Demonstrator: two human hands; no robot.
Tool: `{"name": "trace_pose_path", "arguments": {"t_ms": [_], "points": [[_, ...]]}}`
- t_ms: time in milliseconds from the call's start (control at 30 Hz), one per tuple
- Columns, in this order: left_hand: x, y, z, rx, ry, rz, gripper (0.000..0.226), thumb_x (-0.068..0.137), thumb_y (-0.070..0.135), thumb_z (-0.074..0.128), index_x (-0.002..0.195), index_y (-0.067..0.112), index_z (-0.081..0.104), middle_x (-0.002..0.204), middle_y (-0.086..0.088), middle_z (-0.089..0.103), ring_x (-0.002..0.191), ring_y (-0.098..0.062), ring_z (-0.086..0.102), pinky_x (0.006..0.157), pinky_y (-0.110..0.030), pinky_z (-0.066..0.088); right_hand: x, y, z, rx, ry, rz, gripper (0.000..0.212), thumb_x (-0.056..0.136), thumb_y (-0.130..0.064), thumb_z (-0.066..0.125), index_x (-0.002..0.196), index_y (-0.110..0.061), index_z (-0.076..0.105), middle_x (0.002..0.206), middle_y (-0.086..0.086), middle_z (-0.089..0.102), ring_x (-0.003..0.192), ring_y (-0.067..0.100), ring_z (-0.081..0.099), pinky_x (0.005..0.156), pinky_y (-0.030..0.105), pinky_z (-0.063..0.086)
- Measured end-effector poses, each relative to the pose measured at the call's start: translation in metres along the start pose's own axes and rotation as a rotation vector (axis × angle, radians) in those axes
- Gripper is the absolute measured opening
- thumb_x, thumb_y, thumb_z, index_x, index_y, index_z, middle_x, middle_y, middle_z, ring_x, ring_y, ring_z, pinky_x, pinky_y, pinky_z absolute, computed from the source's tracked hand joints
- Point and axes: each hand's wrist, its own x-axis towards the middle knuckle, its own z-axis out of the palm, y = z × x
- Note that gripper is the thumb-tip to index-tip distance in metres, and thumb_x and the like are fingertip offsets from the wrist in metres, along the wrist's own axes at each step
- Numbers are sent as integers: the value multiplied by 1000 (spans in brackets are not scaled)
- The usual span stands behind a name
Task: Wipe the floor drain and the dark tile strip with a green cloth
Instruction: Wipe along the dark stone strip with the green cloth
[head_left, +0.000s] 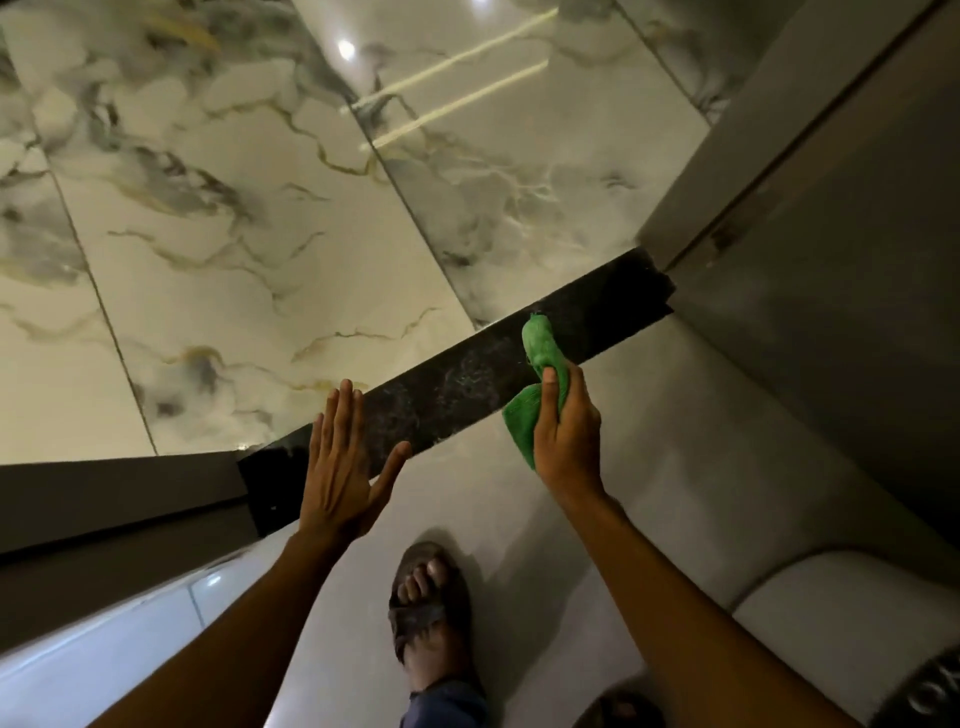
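Seen from the head camera, two bare hands reach over one dark tile strip (457, 379) that runs aslant between veined marble floor (249, 249) and plain grey floor (649, 441). The right hand (566, 431) is closed around one green cloth (540, 358), whose free end lies on the strip near its far end at the wall (831, 260). The left hand (340, 467) is spread flat, fingers wide, holding nothing, over the strip's near end. One sandalled foot (428, 608) stands on the grey floor between the arms, open floor around it.
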Motion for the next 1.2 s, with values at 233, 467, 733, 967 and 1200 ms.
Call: {"name": "trace_pose_path", "arguments": {"t_ms": [233,467,733,967,1200], "points": [[2,-87,64,-45,88,-108,96,108,69,31,179,13,2,189,-3,-11,176,-23,-10,142,-54,4,24,56,103,-199,-43,-117,52,115,-34,33,164,-17,41,171,12,40,162,34,29,127,64,35],[-2,-152,116,-3,190,-237,94,110,73,14,178,9,11,189,-10,2,176,-29,0,141,-59,11,53,134,163,-735,-81,-355,67,111,-52,25,172,-25,19,182,7,10,169,30,9,135,57,17],[-1,-158,127,36,239,-258,86,112,65,18,179,11,12,189,-7,5,176,-26,2,142,-54,8,63,116,220,-809,-238,-594,67,111,-55,22,171,-28,21,182,4,13,169,31,12,135,57,17],[0,-162,132,49,293,-242,81,115,60,11,178,10,20,188,-7,14,176,-26,10,142,-53,10,45,110,246,-796,-534,-984,64,108,-53,38,168,-32,31,180,-2,21,168,29,15,135,57,17],[-2,-161,136,-15,363,-205,69,119,44,16,175,6,29,185,-10,25,174,-26,21,140,-57,17,13,143,206,-793,-651,-1175,68,103,-52,50,166,-29,39,178,0,28,168,35,16,135,58,17]]}}
